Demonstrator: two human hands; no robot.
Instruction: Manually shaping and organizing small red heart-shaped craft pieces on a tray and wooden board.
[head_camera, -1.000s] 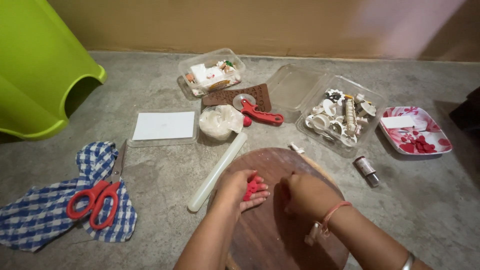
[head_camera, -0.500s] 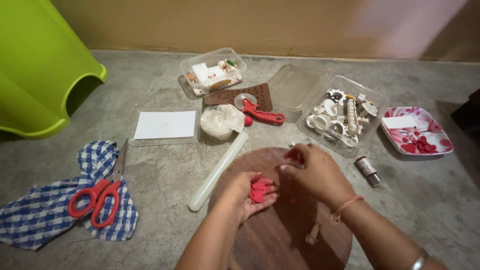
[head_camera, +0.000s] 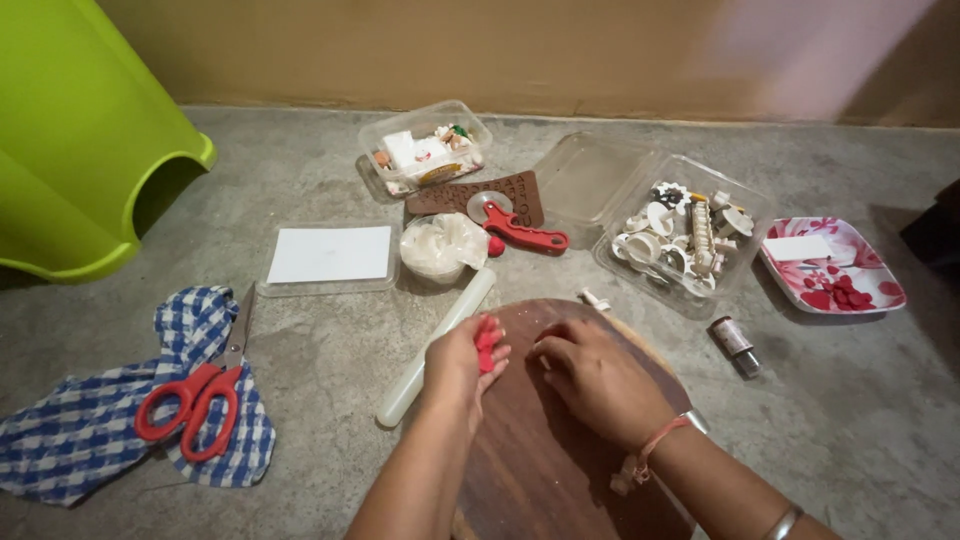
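While the left hand (head_camera: 462, 362) is curling its fingers around a small lump of red clay (head_camera: 486, 343), keeping it pinched at the near-left edge of the round wooden board (head_camera: 560, 470), the right hand (head_camera: 590, 378) is coming back down onto the board; half a second ago it was lifted toward the far rim with a red bit at its fingertips. Now its fingers are lying bent against the dark wood, and whether anything is sitting under them cannot be told. Judging from that, the shaping is shifting from picking up to pressing on the board.

A smooth, pale rolling pin (head_camera: 437, 345) is lying just beside the board on the rough grey concrete floor (head_camera: 860, 420). Farther off, a clear plastic box (head_camera: 690, 235) is holding white cutters, a glossy red-patterned square plate (head_camera: 835, 262) is carrying red pieces, and red-handled scissors (head_camera: 200, 395) are resting on a blue checked cloth (head_camera: 80, 440).
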